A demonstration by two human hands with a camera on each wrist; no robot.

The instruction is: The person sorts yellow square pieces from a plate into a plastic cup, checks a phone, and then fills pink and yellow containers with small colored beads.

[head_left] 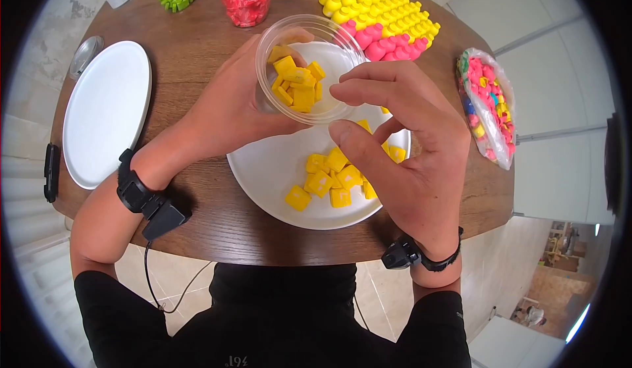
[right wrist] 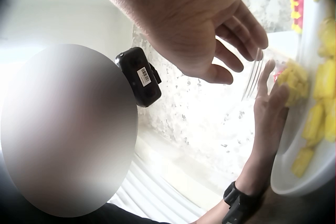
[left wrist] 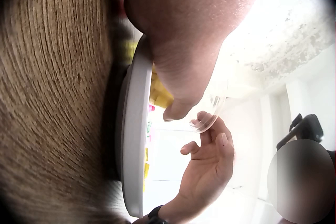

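Left hand (head_left: 227,108) curling round clear cup (head_left: 309,68), holding it tilted (yellow blocks (head_left: 297,85) inside) | right hand (head_left: 401,147) hovering just beside rim, fingers loosely bent, gripping nothing | lying beneath both: white plate (head_left: 263,170) carrying loose yellow pieces (head_left: 332,177) | sitting beyond fingertips: yellow-pink brick slab (head_left: 382,19)

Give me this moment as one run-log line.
left hand: holds clear cup of yellow blocks | right hand: empty, beside cup rim | plate: yellow blocks below
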